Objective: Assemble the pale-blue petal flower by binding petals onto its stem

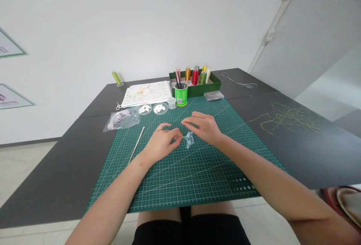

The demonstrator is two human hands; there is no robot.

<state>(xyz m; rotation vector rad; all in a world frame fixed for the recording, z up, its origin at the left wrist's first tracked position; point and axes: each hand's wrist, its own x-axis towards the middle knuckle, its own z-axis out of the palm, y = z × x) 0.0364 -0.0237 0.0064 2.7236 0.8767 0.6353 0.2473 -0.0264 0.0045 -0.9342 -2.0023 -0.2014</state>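
Note:
Above the green cutting mat, my left hand pinches the thin stem of a small pale blue flower. The flower's petals point to the right, away from the fingertips. My right hand hovers just beyond and to the right of the flower, with thumb and forefinger pressed together. Whatever is in that pinch, if anything, is too small to make out. To the left of my left hand, a slim metal tool lies on the mat.
Behind the hands stand a green can of tools and a green box of thread spools. Two dishes of white pieces, a plastic bag and a clear case lie around. Loose yellow-green thread spreads right.

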